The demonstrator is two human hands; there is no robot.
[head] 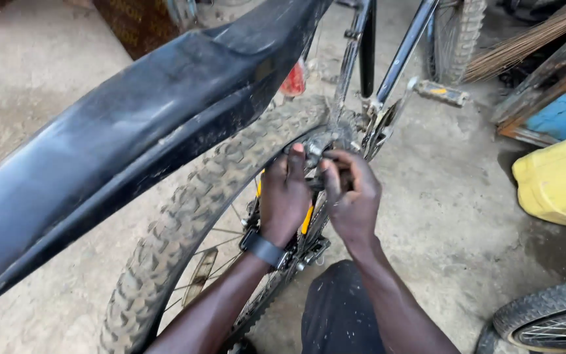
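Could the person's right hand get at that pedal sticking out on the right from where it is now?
Probably yes. The right hand is at the rear wheel hub, and the pedal lies beyond it with only open floor between; the frame tubes stand off to its left.

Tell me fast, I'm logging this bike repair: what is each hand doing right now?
Left hand: fingers curled against the rear wheel hub; whether it grips cannot be told.
Right hand: fingers pinched at the same hub; the part is hidden.

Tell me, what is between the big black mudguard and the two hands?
In the head view, the knobbly dusty rear tyre curves between the black plastic mudguard and the left hand and right hand.
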